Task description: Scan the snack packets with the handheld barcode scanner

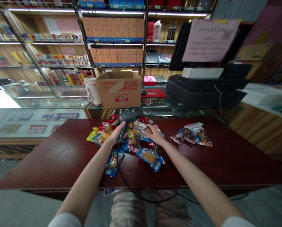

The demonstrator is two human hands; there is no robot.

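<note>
Okay, going left to right across this shop counter setup. A dark red wooden table (48,160) fills the near part of the view, with a glass counter (159,102) just behind it. On that glass sit a white cup (93,91) and, right beside it, an open cardboard box (118,90).

On the table's left side there's a yellow packet (93,135) at the edge of a messy heap of snack packets (133,138). My left hand (116,134) is closed around a black barcode scanner (123,127), which sits up over the heap with its head pointing toward the far side of the table. Its black cord (122,171) droops down past the near edge of the table.

The right hand (153,134) is open and lying flat on top of the packets, just beside the scanner, not holding anything as far as I can see. Just near it is a blue packet (150,159), lying toward the near side of the heap.

Further right, a small bunch of packets (191,134) sits well apart from the heap. So, as things lie, most packets are still piled together and only that bunch is separate. Behind it all on the far right is a cash register (202,78) with a paper sign (210,40) above it.
</note>
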